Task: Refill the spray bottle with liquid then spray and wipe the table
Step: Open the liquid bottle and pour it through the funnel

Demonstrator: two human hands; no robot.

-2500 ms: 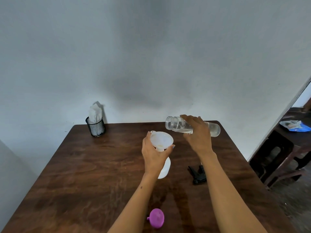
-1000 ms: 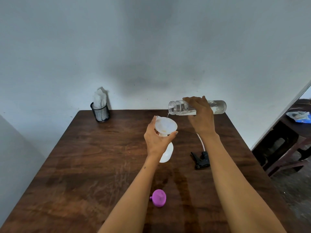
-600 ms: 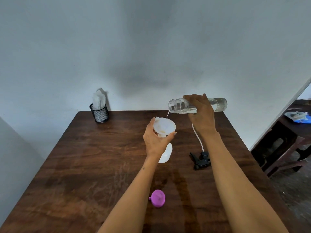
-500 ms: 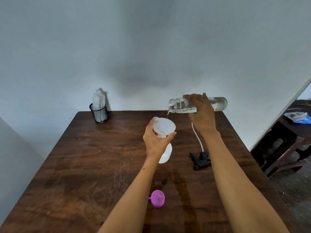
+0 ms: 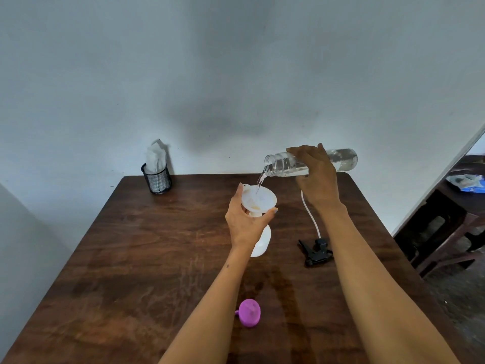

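While my left hand (image 5: 245, 223) hides the white spray bottle's (image 5: 261, 243) neck, gripping the funnel (image 5: 259, 199), my right hand (image 5: 316, 177) at 1 o'clock grasps the tipped clear bottle (image 5: 282, 164), pouring.

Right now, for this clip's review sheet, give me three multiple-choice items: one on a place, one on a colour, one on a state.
1. Where does the black spray head lie?
A. On the table
B. Screwed on the spray bottle
C. In the mesh cup

2. What colour is the loose cap?
A. Green
B. Purple
C. Yellow

3. How is the clear bottle held?
A. Upright, capped
B. Lying on the table
C. Tipped, pouring

Key: 1 A, it lies beside the right forearm. 2 B, plainly purple. 3 C, a stream falls from its mouth into the white funnel.
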